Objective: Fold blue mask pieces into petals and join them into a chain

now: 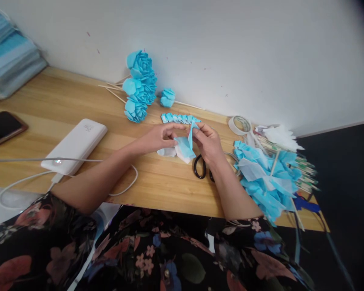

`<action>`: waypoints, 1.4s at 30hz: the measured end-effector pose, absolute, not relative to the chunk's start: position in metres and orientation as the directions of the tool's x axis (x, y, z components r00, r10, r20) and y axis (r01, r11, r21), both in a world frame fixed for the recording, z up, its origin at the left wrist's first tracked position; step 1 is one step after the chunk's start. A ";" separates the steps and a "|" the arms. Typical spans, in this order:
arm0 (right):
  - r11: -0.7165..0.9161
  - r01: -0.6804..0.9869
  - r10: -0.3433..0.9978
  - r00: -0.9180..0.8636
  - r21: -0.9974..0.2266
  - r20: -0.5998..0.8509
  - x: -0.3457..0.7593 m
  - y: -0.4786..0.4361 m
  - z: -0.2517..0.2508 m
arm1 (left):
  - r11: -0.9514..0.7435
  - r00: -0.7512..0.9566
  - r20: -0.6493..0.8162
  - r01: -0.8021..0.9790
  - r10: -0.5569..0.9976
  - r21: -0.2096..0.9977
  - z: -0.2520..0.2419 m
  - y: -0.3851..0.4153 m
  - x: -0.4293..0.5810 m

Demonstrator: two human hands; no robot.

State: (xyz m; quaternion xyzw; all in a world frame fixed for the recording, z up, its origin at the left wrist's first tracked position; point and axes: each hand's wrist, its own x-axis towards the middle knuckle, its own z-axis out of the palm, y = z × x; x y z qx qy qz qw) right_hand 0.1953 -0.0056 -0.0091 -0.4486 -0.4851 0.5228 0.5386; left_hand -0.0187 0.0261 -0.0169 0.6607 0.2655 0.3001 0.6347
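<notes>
My right hand (pixel 208 144) pinches a thin blue-and-white sheet (pixel 186 147), folded up along its right side, between thumb and fingers. My left hand (pixel 157 138) is at the sheet's left edge, its thumb against it and its index finger stretched apart above. Under the hands lies another whitish piece (pixel 167 152). Just beyond them is a row of small folded blue pieces (pixel 178 118). Black-handled scissors (pixel 199 167) lie partly hidden beneath my right wrist.
Blue flowers on sticks (pixel 139 87) and a single one (pixel 168 98) lie near the wall. A tape roll (pixel 239 125), a pile of blue sheets (pixel 263 173) and bundled sticks (pixel 306 173) are at right. A power bank (pixel 75 145), its cable (pixel 133 182) and a phone (pixel 3 128) are at left.
</notes>
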 end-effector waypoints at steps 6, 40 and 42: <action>0.107 -0.327 0.984 0.172 -0.939 0.053 0.201 0.004 -0.011 | -0.161 0.638 0.121 0.005 0.760 0.987 -0.016 0.026 -0.019; 0.223 0.117 0.975 -0.001 -0.968 0.224 0.184 -0.018 -0.004 | -0.138 0.314 0.157 -0.084 0.936 0.987 -0.003 0.011 -0.008; 0.158 0.171 0.987 -0.040 -0.973 0.153 0.187 -0.014 -0.008 | -0.117 0.244 0.153 -0.156 0.958 0.981 -0.003 0.015 -0.010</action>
